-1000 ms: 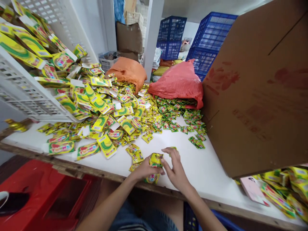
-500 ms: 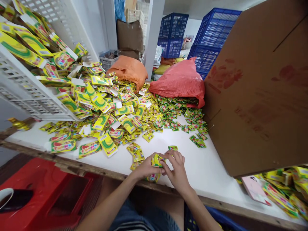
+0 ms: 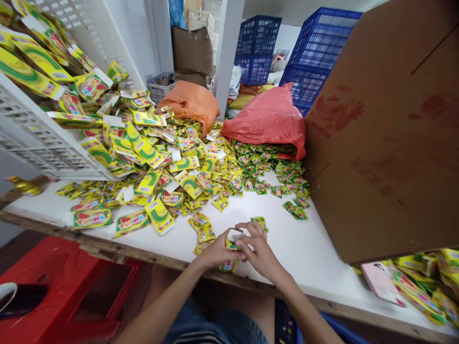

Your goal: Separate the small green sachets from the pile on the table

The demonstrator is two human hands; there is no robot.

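A small yellow-green candy box (image 3: pixel 232 245) is between my hands above the table's front edge, its white flap facing up. My left hand (image 3: pixel 215 252) is closed around its left side. My right hand (image 3: pixel 258 249) has its thumb and fingers pressed at the box's right side and flap; the fingers hide part of it. Below the hands lies a yellow candy packet (image 3: pixel 229 265), partly covered. Several yellow packets (image 3: pixel 205 232) lie in a column left of the hands. A single green packet (image 3: pixel 259 222) sits just beyond the right fingers.
A white crate (image 3: pixel 71 160) spills flat candy boxes (image 3: pixel 159 216) on the left. Heaped packets reach back to an orange sack (image 3: pixel 191 102) and a red sack (image 3: pixel 268 122). A large cardboard box (image 3: pixel 380 143) stands right. A red stool (image 3: pixel 46 282) is below left.
The box's white flap now shows between my hands, where a yellow-green printed face showed before. My right fingers have shifted slightly left over it.
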